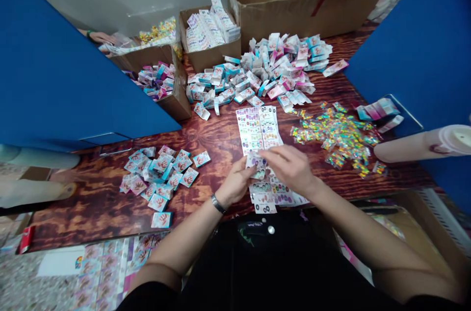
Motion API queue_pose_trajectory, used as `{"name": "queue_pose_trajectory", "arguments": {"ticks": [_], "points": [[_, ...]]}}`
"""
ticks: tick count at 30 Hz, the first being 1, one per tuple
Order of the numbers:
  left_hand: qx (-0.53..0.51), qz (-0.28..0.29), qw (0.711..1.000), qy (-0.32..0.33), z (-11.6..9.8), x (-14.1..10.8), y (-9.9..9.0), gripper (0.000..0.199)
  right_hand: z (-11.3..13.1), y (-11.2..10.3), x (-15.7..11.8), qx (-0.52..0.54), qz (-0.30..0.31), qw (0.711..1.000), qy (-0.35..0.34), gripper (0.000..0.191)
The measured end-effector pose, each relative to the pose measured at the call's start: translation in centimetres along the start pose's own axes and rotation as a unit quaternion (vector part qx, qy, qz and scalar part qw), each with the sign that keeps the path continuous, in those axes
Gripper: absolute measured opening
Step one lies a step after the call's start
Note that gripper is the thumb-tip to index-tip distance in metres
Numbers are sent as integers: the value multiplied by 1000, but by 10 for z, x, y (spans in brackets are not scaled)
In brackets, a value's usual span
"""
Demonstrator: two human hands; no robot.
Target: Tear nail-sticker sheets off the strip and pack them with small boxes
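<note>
In my left hand point(235, 181) is a small printed sheet point(259, 163), pinched between thumb and fingers near the table's front edge. My right hand point(292, 168) is closed at the sheet's upper right edge, its fingertips bent together there. Under and beyond both hands lie more printed sheets point(252, 127) with rows of coloured oval pictures. To the left is a pile of small closed boxes point(162, 173) with red handprints. On the right lies a heap of small clear packets point(340, 137) with yellow, green and red contents.
Behind the sheets spreads a heap of open small boxes point(272, 68). Cardboard cartons point(312, 16) line the back, one holding folded sheets point(209, 29). Blue panels point(415, 56) rise on both sides. A pale bottle point(419, 144) stands at right. Another person's hand point(102, 38) shows at back left.
</note>
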State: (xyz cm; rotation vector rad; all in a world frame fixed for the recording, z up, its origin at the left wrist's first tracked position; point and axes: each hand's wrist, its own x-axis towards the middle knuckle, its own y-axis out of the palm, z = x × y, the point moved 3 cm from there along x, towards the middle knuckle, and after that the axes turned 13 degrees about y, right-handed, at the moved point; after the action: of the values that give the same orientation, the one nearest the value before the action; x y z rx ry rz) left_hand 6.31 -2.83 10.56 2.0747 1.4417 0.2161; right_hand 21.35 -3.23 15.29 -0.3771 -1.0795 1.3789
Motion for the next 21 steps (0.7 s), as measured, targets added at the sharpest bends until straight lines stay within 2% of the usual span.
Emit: {"name": "queue_pose_trajectory", "arguments": {"ticks": [2,5,9,12,15,18,21], "points": [[-56,-1,998,3,-4,2,2,43,10,8,-11,-59,24,996,-69,28],[-92,25,995,10,-9,3,6,45,11,18,-21,-87,35,992,-84,27],[-45,44,998,6,-7,2,5,32,-1,21,-20,17,63,998,-11,25],[84,81,993,28,-1,2,0,34,-8,19,-17,96,62,990,85,26],[197,89,975,55,6,4,-7,36,-7,21,-20,49,48,990,122,24],[168,64,983,43,15,6,-8,38,-6,23,-25,13,48,993,109,18],[115,50,992,7,19,6,-6,49,-31,19,-25,44,56,990,119,14]]}}
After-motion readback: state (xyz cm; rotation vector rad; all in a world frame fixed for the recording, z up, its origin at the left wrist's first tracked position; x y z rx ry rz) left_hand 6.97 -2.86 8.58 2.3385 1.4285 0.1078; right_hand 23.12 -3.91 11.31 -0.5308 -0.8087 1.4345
